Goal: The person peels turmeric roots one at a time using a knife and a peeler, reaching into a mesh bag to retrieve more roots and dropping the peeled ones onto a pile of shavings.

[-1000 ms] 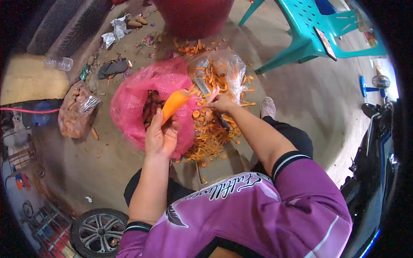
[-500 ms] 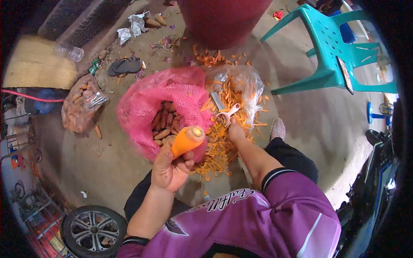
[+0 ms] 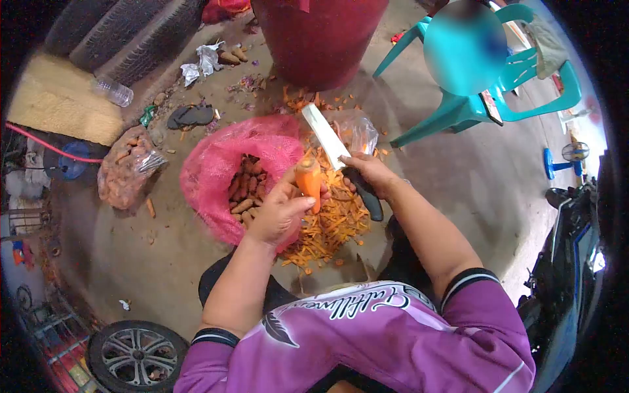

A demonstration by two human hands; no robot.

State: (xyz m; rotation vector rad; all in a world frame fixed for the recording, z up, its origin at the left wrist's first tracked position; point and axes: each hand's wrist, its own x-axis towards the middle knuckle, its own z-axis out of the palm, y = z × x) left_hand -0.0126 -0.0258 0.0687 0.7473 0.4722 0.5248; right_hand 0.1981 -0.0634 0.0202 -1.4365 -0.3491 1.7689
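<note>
My left hand point(image 3: 283, 208) is closed around a peeled orange carrot point(image 3: 308, 185), its stem end pointing up and away from me. To its right, my right hand point(image 3: 368, 175) grips a knife point(image 3: 325, 136) by its dark handle, the wide pale blade slanting up and left, just beyond the carrot. Blade and carrot look apart. Beneath both hands lies a heap of orange peelings point(image 3: 334, 229) with a clear plastic bag point(image 3: 357, 128) at its far side. Left of the heap, an open pink mesh sack point(image 3: 216, 160) holds several brownish, unpeeled roots point(image 3: 247, 187).
A dark red tub point(image 3: 321, 46) stands beyond the peelings. A teal plastic chair point(image 3: 452, 114) is at the upper right. On the left are a clear bag of roots point(image 3: 124, 173) and a dark sandal point(image 3: 189, 118). A wheel point(image 3: 137, 355) lies lower left; a motorcycle point(image 3: 563, 255) is at the right.
My right hand has let go of the peeler and now holds the knife, raised from the peelings. The carrot has moved slightly right and nearer the knife. My view has shifted a little.
</note>
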